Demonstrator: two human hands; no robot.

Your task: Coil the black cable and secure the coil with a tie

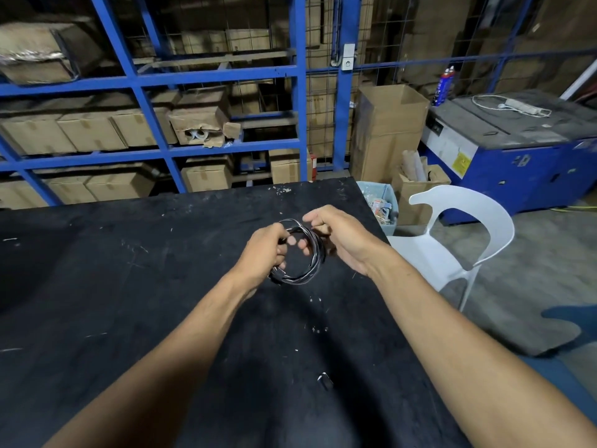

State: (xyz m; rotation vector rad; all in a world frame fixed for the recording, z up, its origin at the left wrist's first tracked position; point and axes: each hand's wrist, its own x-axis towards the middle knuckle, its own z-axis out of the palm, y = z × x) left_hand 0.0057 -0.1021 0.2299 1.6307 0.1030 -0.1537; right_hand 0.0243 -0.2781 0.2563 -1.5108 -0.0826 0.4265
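The black cable (315, 265) is wound into a round coil held just above the black table (129, 286), near its far right part. My left hand (263, 250) grips the coil's left side, fingers curled through the loop. My right hand (336, 236) pinches the coil's top right, where thumb and fingers close on the strands. Thin pale streaks run along the strands. I cannot tell whether a tie is among them. A small dark piece (324, 379) with a pale end lies on the table nearer to me.
A white plastic chair (465, 240) stands right of the table, with a light blue bin (381, 202) of scraps behind it. Blue racks (300, 108) with cardboard boxes fill the back. A blue machine (517, 163) stands at the far right.
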